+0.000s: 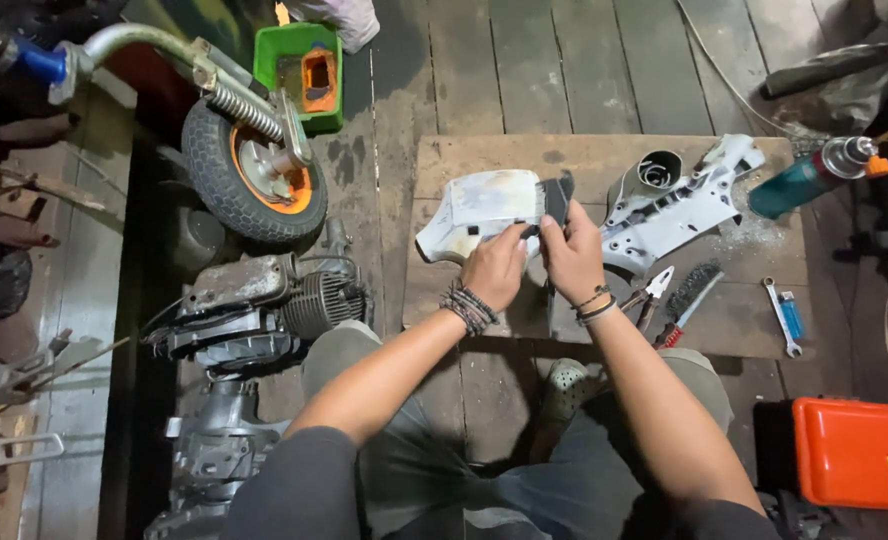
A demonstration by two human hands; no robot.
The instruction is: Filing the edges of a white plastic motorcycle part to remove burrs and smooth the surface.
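while the white plastic cover was held above the wooden board on the floor, it was pinched at its right edge by the left hand. a black strip at the cover's edge was gripped by the right hand, fingers closed around it. a white machine housing was laid just beside, to the right. pliers, a wire brush, a wrench and a blue lighter were spread on the board nearer the person. a small wheel was seen to the left.
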